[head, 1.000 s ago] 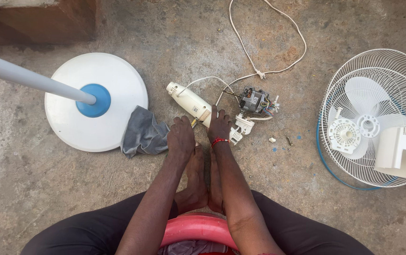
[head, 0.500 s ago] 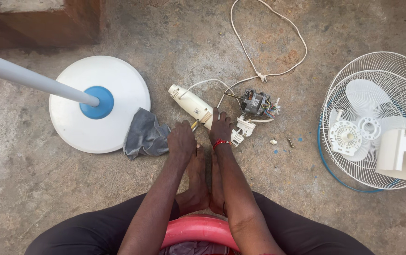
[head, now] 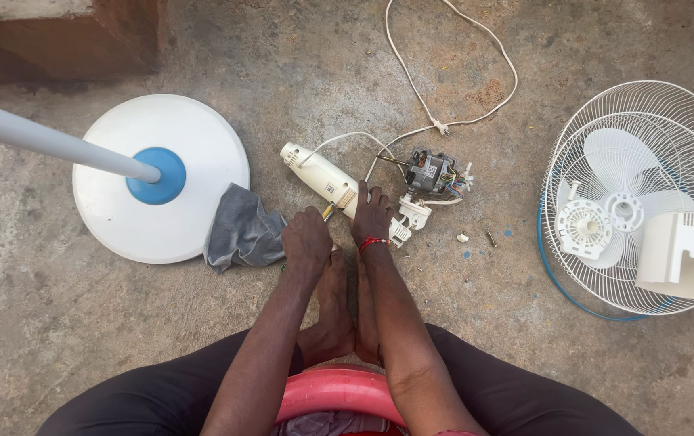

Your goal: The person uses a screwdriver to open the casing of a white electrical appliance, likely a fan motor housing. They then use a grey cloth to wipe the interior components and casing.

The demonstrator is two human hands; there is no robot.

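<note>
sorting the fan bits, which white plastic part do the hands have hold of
The long cream tube housing by the motor: right hand rests on it, left hand beside it. The boxy white cover lies untouched on the grille.

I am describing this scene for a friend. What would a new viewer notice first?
First, the two hands, left hand and right hand, on a cream fan neck at the centre, beside a bare motor. Left stands the round white fan base; right lies the wire fan guard.

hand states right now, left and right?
Left hand: closed on a yellow-handled tool, mostly hidden.
Right hand: fingers pressed on the cream fan housing; grip cannot be told.
</note>
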